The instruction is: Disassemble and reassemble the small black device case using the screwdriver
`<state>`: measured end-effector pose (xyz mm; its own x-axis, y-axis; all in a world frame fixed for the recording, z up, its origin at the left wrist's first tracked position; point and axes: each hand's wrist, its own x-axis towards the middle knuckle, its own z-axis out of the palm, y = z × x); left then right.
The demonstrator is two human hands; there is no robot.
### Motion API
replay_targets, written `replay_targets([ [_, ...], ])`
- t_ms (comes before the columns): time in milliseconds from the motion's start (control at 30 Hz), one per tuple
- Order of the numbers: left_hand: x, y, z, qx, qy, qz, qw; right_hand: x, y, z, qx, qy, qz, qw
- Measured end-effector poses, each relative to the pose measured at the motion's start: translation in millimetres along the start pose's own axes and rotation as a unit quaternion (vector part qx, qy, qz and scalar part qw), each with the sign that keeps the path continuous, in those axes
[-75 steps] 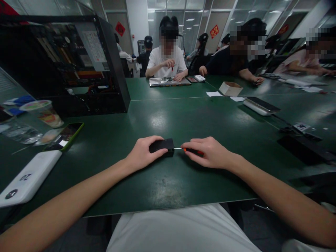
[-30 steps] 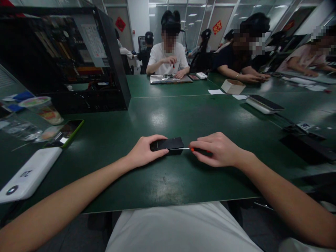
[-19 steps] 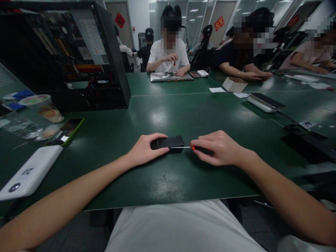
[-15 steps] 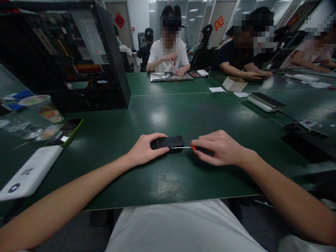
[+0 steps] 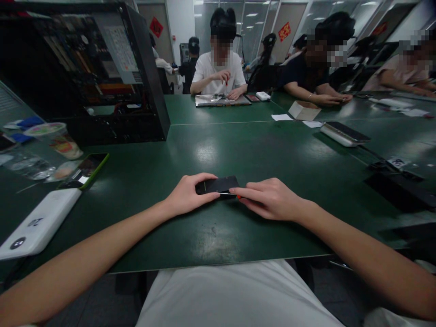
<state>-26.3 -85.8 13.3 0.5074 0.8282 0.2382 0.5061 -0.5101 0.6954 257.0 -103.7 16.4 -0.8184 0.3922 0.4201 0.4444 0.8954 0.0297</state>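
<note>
A small black rectangular box-like device [image 5: 223, 184] lies on the green table. My left hand [image 5: 185, 195] is closed on its left end, thumb along the near side and fingers over the far side. From the right, my right hand [image 5: 269, 197] grips a screwdriver [image 5: 239, 196] with a red and dark handle, mostly hidden by the fingers. Its thin metal shaft runs leftward along the device's near edge towards my left thumb. The right index finger reaches over the device's right end. Where the tip ends is hard to make out.
An open black computer case [image 5: 150, 91] stands at the back left. Nearby are a plastic cup [image 5: 56, 138], a green-edged phone [image 5: 93, 168] and a white power bank [image 5: 39, 222]. A small open box [image 5: 304, 111] sits back right. A co-worker [image 5: 218, 68] works across the table.
My right hand has moved left with the screwdriver, and its index finger now extends onto the device. Less of the shaft shows. My left hand and the device have stayed in place.
</note>
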Motion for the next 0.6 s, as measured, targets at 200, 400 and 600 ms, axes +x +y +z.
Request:
replay_targets([
  [200,0,-1,0.3,-0.004,0.002,-0.001,1.000,0,11,10,0.086,0.043,0.010,0.995],
  [400,-1,-2,-0.4,-0.008,0.003,0.001,1.000,1,15,18,0.128,0.057,0.002,0.990],
  [600,-1,-3,-1.1,-0.010,0.008,-0.005,1.000,2,13,22,0.141,0.068,0.008,0.988],
])
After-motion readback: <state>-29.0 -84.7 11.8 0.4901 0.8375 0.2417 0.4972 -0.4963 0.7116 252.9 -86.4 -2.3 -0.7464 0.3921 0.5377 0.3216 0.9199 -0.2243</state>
